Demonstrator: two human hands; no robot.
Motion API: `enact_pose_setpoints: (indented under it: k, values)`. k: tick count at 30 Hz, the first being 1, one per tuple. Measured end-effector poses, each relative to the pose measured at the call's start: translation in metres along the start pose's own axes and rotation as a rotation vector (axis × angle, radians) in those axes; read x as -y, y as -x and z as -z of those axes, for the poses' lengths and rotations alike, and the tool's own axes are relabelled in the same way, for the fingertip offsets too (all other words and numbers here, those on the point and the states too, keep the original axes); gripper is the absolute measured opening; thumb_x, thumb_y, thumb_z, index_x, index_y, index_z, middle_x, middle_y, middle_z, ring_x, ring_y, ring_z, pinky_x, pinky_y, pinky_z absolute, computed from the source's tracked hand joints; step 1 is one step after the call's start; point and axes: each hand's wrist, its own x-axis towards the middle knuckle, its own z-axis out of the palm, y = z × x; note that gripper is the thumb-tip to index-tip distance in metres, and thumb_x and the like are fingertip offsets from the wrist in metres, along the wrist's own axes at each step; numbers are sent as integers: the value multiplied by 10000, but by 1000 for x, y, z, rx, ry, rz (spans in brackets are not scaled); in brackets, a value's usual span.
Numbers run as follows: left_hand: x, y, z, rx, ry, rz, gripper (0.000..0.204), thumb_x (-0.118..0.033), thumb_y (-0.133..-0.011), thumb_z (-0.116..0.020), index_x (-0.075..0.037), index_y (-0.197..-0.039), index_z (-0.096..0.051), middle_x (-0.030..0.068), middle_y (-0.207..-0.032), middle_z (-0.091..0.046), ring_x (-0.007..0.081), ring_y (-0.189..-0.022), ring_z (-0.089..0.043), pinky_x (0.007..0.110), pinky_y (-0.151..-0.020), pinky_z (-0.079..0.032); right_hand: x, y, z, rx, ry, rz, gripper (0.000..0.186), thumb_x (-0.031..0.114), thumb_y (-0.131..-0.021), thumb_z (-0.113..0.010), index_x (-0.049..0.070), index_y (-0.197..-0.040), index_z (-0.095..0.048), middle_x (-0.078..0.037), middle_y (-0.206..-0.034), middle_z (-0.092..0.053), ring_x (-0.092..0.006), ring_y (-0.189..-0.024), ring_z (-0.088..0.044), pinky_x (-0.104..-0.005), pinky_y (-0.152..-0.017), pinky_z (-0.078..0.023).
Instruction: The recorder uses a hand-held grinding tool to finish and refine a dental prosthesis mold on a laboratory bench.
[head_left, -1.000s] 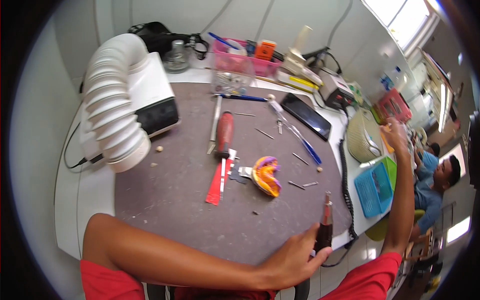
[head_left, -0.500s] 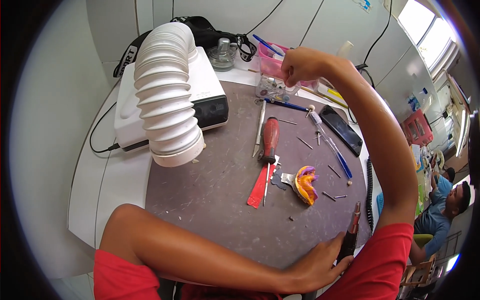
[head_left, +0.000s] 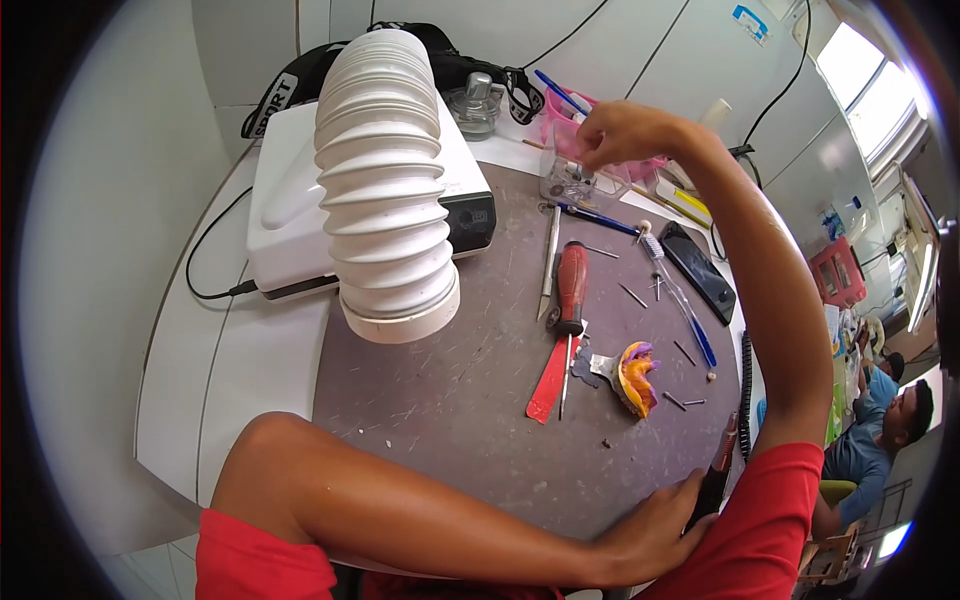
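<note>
My left forearm crosses the near side of the table. My left hand (head_left: 655, 528) is closed around the black body of a rotary handpiece (head_left: 712, 488) at the near right. At the far side, my right hand (head_left: 628, 135) reaches over a clear plastic box (head_left: 566, 186) of small parts. Its fingers are pinched downward at the box, and what they hold, if anything, is hidden. An orange and purple dental impression in a metal tray (head_left: 634, 380) lies between the hands. A red-handled screwdriver (head_left: 571, 285) rests beside it, over a red strip (head_left: 546, 385).
A white machine (head_left: 290, 190) with a ribbed hose (head_left: 385, 200) stands at left. Behind are a glass bottle (head_left: 476, 105) and pink container (head_left: 556, 112). A knife (head_left: 550, 262), brush (head_left: 680, 288), phone (head_left: 697, 272) and several burs (head_left: 633, 295) lie about. People sit far right.
The view has shifted, so the table's contents appear farther right. Against the clear box, my right hand has moved slightly left, its fingers now over it. My left hand still holds the handpiece.
</note>
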Motion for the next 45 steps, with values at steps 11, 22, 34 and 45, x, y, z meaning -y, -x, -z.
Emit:
enact_pose_setpoints:
  k: [11, 22, 34, 45]
  values:
    - [-14, -2, 12, 60, 66, 50, 415, -196, -943, -568, 98, -1193, -416, 338, -960, -605, 515, -935, -591, 503, -826, -467, 15, 173, -36, -487, -758, -86, 206, 231, -942, -630, 36, -885, -597, -22, -705, -630, -27, -582, -473, -197, -519, -354]
    - [-9, -5, 11, 101, 133, 117, 362, -205, -962, -578, 56, -1179, -453, 185, -830, -659, 296, -762, -671, 409, -738, -517, 54, 268, -131, -546, -1372, -255, 295, 264, -1020, -554, 18, -1133, -672, -35, -831, -659, -19, -624, -505, -163, -562, -388]
    - [-17, -7, 16, 200, 120, 322, 342, -197, -1008, -558, 25, -1236, -432, 147, -1114, -615, 209, -1052, -637, 347, -867, -574, 74, 284, -133, -706, -1338, -242, 371, 31, -897, -677, -34, -1255, -605, -100, -1054, -696, -107, -874, -655, -236, -786, -550]
    - [-21, -11, 15, 242, 89, 339, 311, -161, -1003, -557, 28, -1224, -447, 135, -1101, -620, 197, -1018, -639, 353, -861, -571, 66, 284, -137, -858, -1153, -174, 245, 68, -931, -651, -5, -1163, -624, -99, -940, -723, -93, -858, -664, -220, -718, -517]
